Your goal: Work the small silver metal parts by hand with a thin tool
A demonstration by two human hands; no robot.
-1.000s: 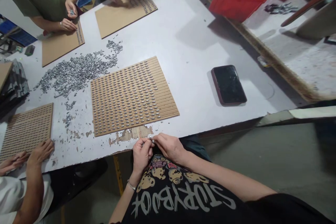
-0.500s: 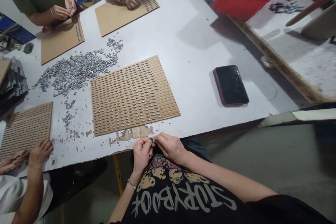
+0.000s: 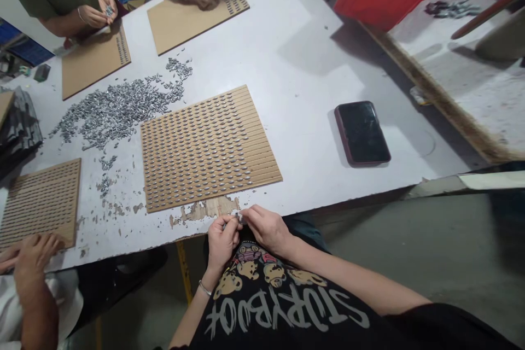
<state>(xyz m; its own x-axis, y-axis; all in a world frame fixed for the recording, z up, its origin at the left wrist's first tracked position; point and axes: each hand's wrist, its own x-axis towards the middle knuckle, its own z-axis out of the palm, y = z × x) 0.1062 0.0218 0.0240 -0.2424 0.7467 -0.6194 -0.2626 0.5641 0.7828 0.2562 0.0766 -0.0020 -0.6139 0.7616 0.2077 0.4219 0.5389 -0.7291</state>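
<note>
My hands have barely shifted: left hand (image 3: 221,240) and right hand (image 3: 267,229) together pinch a small metal piece (image 3: 239,220). I judge I'm readying it; next it needs a free groove on the slotted board (image 3: 209,147).

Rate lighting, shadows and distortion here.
Head view: even light; the red bin throws a shadow onto the table; the phone shows faint sheen; wide-angle bending at the edges; the tiny piece between left hand and right hand is unresolved.
</note>
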